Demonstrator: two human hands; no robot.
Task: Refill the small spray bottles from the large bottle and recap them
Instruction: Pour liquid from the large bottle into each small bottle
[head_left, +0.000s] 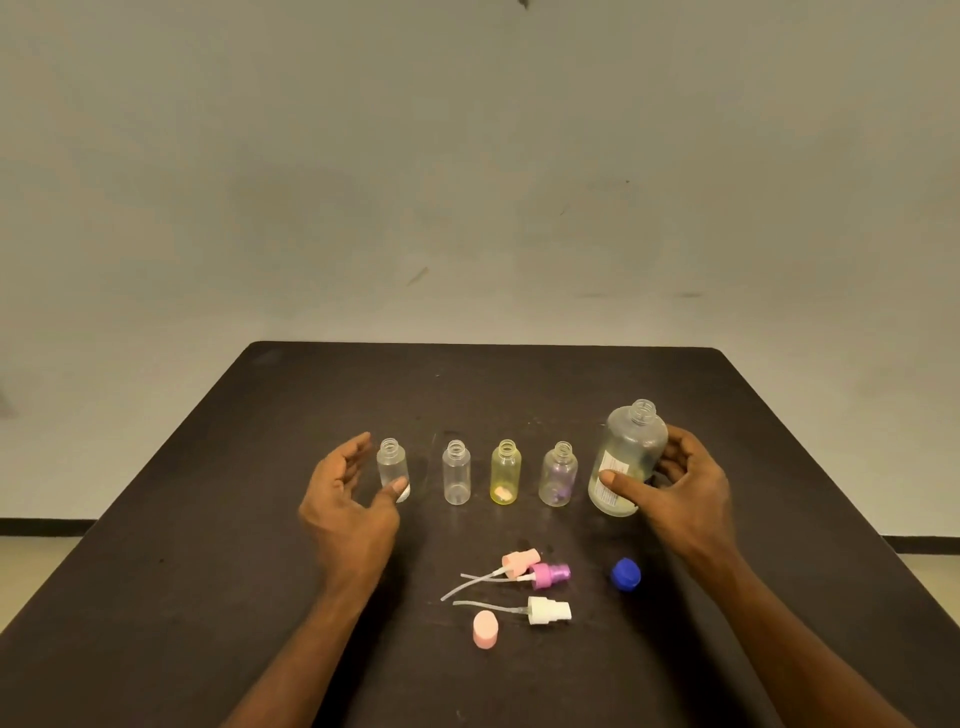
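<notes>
Nearest on the dark matte surface (208, 519): peach cylindrical cap (485, 630), three spray heads (549, 610) with thin tubes, blue cap (626, 574). Beyond them, four small uncapped bottles (457, 473), apparently empty. Left hand (347, 496) spread beside the leftmost. Right hand (675, 486) grips large frosted bottle (628, 460), right of the row.

Four small bottles (480, 472) are standing in a row across the middle of the table (208, 519), each apart from the next. The large bottle (627, 460) is standing at the row's right end. Nearer the person, in front of the row, three spray heads (540, 587) are lying on their sides close together. A small cap (485, 630) is sitting just before them, and another cap (625, 574) is resting to their right, in front of the large bottle.
</notes>
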